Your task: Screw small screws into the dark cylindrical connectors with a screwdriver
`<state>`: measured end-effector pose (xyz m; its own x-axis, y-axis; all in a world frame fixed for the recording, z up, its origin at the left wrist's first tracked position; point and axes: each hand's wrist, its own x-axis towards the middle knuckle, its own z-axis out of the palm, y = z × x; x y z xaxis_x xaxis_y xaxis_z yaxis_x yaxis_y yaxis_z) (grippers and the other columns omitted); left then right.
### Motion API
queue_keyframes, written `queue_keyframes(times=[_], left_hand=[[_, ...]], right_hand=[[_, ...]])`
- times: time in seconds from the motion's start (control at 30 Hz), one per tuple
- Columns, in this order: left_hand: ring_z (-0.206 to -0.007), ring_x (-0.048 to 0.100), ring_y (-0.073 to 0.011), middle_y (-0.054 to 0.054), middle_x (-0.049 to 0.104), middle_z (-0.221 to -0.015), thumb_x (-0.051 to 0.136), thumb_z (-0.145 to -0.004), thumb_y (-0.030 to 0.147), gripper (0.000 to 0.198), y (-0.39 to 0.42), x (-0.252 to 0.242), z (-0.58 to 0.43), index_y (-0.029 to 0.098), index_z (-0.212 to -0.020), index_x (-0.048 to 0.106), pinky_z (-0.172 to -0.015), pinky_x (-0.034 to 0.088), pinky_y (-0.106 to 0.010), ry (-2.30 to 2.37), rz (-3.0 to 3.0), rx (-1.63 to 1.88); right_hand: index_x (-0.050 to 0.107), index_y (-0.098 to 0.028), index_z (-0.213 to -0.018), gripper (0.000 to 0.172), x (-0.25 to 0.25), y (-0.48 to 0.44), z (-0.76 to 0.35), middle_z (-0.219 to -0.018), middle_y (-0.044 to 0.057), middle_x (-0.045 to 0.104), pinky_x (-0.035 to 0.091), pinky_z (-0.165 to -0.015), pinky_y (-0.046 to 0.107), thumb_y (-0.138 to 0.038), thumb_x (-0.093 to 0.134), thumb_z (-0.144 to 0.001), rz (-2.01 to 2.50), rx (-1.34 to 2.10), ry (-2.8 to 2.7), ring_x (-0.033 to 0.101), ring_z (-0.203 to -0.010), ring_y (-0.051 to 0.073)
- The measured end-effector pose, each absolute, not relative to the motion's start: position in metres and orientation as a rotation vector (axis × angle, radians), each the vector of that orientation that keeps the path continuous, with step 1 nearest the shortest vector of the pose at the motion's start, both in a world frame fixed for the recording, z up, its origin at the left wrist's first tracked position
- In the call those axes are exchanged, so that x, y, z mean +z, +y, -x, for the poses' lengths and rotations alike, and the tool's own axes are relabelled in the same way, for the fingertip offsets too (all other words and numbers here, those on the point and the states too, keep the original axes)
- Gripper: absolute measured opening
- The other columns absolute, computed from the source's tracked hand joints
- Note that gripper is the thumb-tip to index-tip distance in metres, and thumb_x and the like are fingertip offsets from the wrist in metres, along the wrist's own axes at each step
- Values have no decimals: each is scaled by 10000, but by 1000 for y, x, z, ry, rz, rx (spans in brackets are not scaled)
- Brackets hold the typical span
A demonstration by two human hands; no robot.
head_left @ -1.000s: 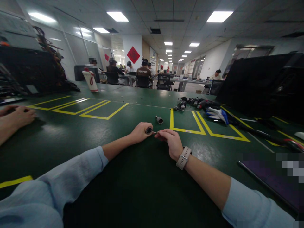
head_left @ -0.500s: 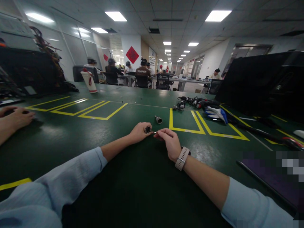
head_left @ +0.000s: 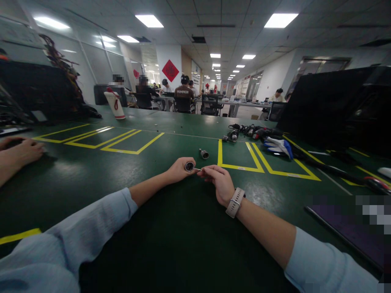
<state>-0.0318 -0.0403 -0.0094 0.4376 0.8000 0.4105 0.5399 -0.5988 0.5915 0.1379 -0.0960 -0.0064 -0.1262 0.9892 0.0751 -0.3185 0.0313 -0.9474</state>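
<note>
My left hand (head_left: 181, 168) is closed around a small round metal part (head_left: 189, 166), its dark, ring-shaped end facing me. Between the fingertips of my right hand (head_left: 219, 179) is a thin metal rod (head_left: 197, 169), which reaches left to the rim of the round part. Whether the rod's tip goes into the part or only touches it, I cannot tell. Just beyond my hands, a second metal cylindrical part (head_left: 204, 154) lies on its side on the green table (head_left: 146, 236).
Yellow tape (head_left: 241, 167) marks rectangles on the tabletop. Dark tools with cables (head_left: 244, 131) and a white-blue glove (head_left: 278, 147) lie at the back right. A paper cup (head_left: 115, 105) stands at the back left. Another person's hand (head_left: 23, 152) rests at the left edge.
The round part in my left hand has turned slightly, so its open end shows more fully. My right hand has shifted very little; both hands keep their hold.
</note>
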Motion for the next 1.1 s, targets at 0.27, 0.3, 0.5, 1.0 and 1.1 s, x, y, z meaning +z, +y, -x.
queue_keyframes(times=[0.27,0.3,0.5,1.0,1.1], left_hand=[[-544,425,-92,46,465,-575,588,-682,280,172,-41,-7,30,144,-627,497,-504,310,-202,1306,-2443,913],[-545,427,-92,46,467,-577,590,-680,271,164,-41,-7,30,144,-628,500,-505,309,-203,1310,-2461,902],[-556,440,-86,43,480,-607,595,-693,295,184,-41,-9,33,138,-648,512,-517,335,-197,1176,-2424,910],[-589,486,-117,21,515,-608,556,-724,217,106,-43,-7,32,150,-649,523,-573,339,-233,1188,-2737,783],[-594,490,-120,18,517,-602,543,-722,182,90,-44,-7,32,152,-639,522,-584,340,-236,1193,-2790,778]], right_hand=[[648,-187,-653,99,-5,-100,-137,-662,13,668,390,-659,304,-262,601,-697,920,1230,-1222,587,-702,171],[650,-185,-649,103,-4,-100,-137,-660,14,668,390,-661,305,-261,600,-697,925,1224,-1241,584,-698,170],[640,-173,-622,96,-4,-96,-138,-630,26,672,391,-637,298,-245,602,-674,901,1389,-1091,576,-653,160],[647,-178,-606,123,-8,-99,-135,-595,17,654,395,-630,299,-262,611,-688,934,1217,-1213,565,-631,159],[644,-173,-590,104,-7,-98,-135,-578,21,657,389,-613,291,-238,614,-666,914,1315,-1127,554,-598,151]])
